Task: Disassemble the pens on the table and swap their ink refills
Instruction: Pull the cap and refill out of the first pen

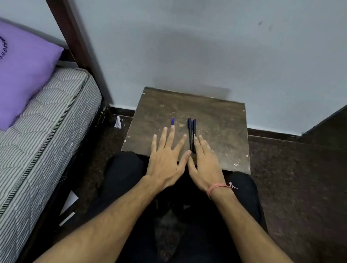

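Observation:
Two dark pens (191, 133) lie side by side, pointing away from me, on a small brown wooden table (217, 131). A blue pen (172, 121) lies to their left, mostly hidden under my left hand. My left hand (167, 154) lies flat on the table with fingers spread, the middle fingertip over the blue pen. My right hand (206, 158) lies flat just right of the dark pens, its index finger alongside them. Neither hand holds anything.
The table stands against a pale wall (198, 48). A bed with a striped mattress (28, 137) and a purple pillow (14, 67) is at the left. Dark floor surrounds the table. My dark-trousered legs (124, 179) sit under the near table edge.

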`<action>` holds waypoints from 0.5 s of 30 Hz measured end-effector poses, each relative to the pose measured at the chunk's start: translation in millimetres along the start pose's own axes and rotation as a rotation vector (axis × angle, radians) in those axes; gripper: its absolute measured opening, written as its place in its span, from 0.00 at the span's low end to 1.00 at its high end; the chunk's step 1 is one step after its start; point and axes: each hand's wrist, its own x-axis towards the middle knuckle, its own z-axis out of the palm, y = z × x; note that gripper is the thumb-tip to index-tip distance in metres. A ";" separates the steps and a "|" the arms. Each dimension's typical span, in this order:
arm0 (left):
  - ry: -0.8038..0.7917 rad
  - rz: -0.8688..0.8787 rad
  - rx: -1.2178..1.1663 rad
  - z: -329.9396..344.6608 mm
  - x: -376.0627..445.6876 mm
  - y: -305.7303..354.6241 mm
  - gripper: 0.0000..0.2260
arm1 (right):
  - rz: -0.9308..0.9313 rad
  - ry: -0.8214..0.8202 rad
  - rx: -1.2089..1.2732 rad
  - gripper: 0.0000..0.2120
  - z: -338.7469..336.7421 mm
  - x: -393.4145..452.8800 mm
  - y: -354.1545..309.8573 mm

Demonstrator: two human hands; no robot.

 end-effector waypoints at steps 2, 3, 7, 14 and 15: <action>0.002 0.005 0.035 4.7 4.6 -0.3 0.30 | 0.008 0.008 -0.013 0.30 3.1 3.6 5.4; 0.004 0.011 0.047 8.3 7.3 -0.9 0.31 | 0.015 0.002 -0.029 0.30 6.2 5.0 8.8; 0.039 0.045 0.038 16.5 14.0 -3.1 0.31 | 0.029 0.000 -0.067 0.28 12.1 9.4 12.2; 0.058 0.077 0.023 29.8 24.2 -13.2 0.29 | 0.041 0.043 -0.149 0.27 17.7 13.4 10.8; 0.062 0.072 0.017 32.6 24.5 -14.0 0.29 | 0.043 0.052 -0.152 0.27 17.9 14.1 11.0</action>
